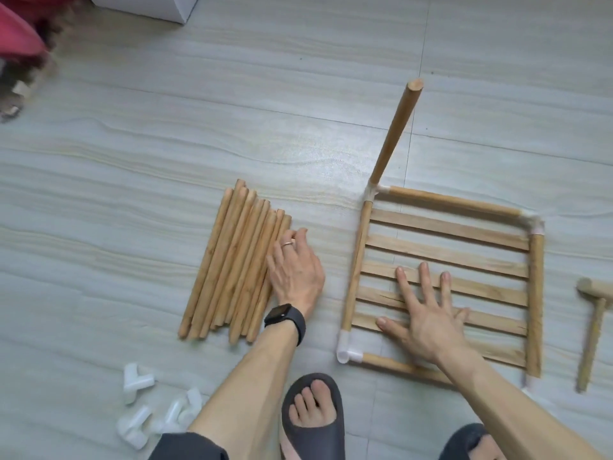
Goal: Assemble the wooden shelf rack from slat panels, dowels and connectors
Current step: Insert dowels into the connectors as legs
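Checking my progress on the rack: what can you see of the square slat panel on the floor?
The square light-wood slat panel lies flat on the grey floor: parallel flat slats framed by four round dowels joined with white plastic corner connectors. One more dowel stands upright from its far-left corner. The right hand rests flat on the slats.

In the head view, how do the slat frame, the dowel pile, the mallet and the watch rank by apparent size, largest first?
1. slat frame
2. dowel pile
3. mallet, its head cut off by the right edge
4. watch
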